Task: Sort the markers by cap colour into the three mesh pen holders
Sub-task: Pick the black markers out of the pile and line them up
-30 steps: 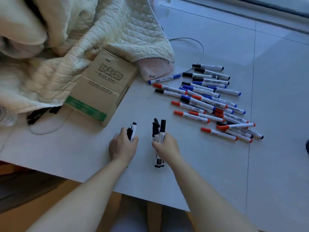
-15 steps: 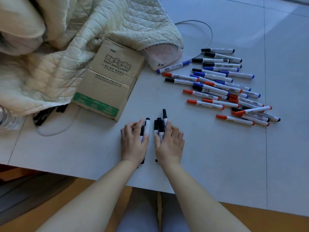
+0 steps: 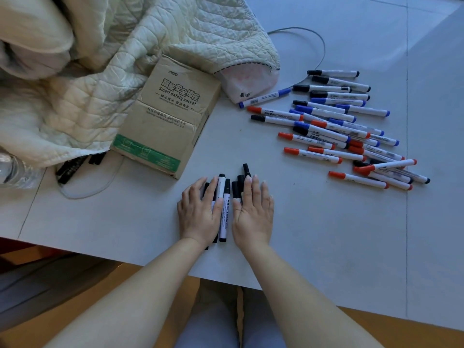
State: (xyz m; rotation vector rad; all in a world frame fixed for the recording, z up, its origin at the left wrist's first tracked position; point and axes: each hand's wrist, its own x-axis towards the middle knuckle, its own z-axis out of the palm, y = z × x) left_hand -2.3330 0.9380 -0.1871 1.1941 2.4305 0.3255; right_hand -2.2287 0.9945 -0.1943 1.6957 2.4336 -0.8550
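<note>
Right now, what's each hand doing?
Left hand: open, flat on the black-capped markers, no grip.
Right hand: open, flat over more black-capped markers, no grip.

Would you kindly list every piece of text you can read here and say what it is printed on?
"AOC": top of the cardboard box.
"Smart safety socket": same box, under large Chinese characters; the smaller lines below are too blurred.
"WHITEBOARD": barrel of the marker between the left hand and right hand.
Two Chinese characters: pink bag.
Print on the scattered markers: too small.
</note>
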